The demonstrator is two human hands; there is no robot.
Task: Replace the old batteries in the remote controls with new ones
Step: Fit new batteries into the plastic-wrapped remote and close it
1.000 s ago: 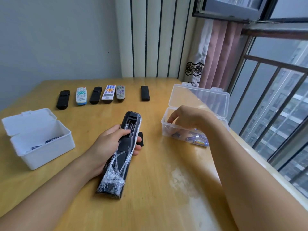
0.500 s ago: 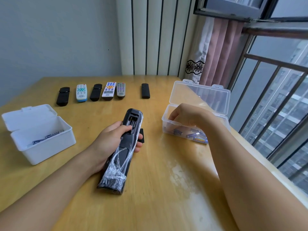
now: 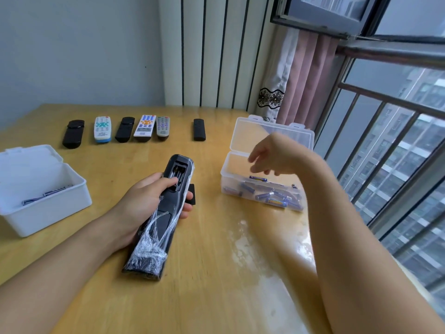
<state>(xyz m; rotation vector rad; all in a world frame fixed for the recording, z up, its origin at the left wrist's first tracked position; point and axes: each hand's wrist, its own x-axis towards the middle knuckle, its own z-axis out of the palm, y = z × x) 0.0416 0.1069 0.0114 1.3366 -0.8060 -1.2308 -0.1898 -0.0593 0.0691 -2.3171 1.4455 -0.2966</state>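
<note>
The right hand has risen out of the clear box of batteries — fingers loosely curled, contents uncertain. Left hand still grips the wrapped remote, compartment open, above the surface.

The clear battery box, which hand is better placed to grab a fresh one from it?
Right. The right hand hovers just above the clear box of batteries, while the left hand is busy gripping the wrapped remote, its battery bay open.
</note>
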